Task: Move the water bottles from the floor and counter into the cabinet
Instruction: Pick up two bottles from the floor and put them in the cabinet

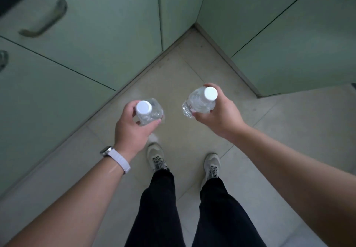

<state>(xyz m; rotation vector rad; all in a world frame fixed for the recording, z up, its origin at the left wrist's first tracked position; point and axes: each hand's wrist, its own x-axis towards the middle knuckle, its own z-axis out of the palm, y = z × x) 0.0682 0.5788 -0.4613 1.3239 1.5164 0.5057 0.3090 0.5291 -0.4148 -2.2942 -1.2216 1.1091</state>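
Now the left hand (133,127) has its fingers (154,124) curled around a clear bottle (149,112) with a white cap. Just beside it, the right hand (217,116) grips a second bottle (196,103), tilted. Both hang above the tiled floor (185,69), with green cabinet doors (92,35) beyond the fingers.

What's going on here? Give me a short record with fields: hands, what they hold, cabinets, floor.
left hand: grips left bottle, white cap up
right hand: grips right bottle, tilted, white cap up
wrist: watch on the left arm
cabinets: green doors shut in this view
floor: pale tiles, no bottles visible on it
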